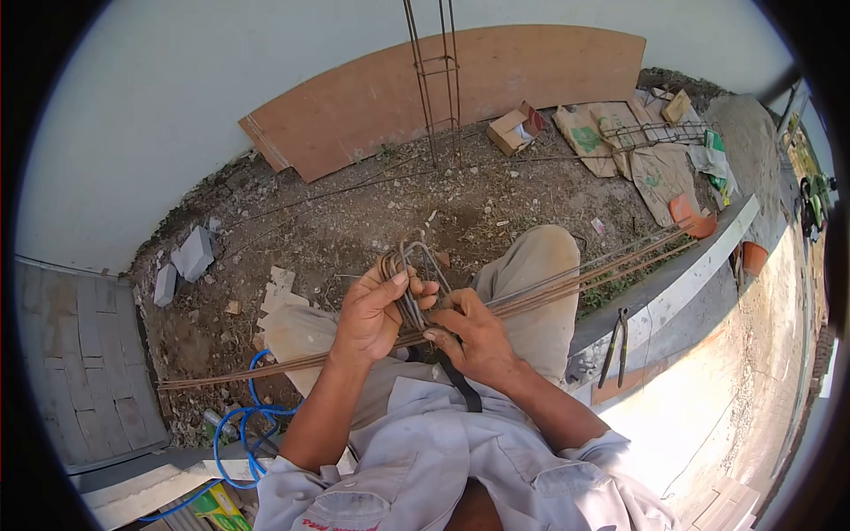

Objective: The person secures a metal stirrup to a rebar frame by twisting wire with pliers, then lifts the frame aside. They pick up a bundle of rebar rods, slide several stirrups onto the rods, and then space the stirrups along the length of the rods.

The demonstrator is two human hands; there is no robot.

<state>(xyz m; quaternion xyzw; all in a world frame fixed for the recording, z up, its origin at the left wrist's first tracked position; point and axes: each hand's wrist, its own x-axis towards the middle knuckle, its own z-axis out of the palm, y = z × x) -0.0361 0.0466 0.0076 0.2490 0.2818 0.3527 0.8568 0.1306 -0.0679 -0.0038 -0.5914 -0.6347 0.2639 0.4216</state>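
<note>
A small bundle of bent steel rebar stirrups (410, 296) is held up over my lap. My left hand (367, 314) is closed around the bundle's left side, thumb on top. On the lower right, the fingers of my right hand (474, 336) are curled in and pinch the same stirrups; part of their grip is hidden. Below the hands, a bunch of long thin rebar rods (544, 295) runs across my thighs, from the soil at left to the raised edge at right. Nearest tool is a pair of pincers (615, 347), lying on the ledge to the right.
An upright rebar frame (434, 80) stands ahead by a plywood sheet (531, 66) against the wall. A cardboard box (516, 130) and paper sacks (651, 173) lie on the soil. A blue hose (252, 410) coils at left; concrete blocks (193, 254) sit beyond it.
</note>
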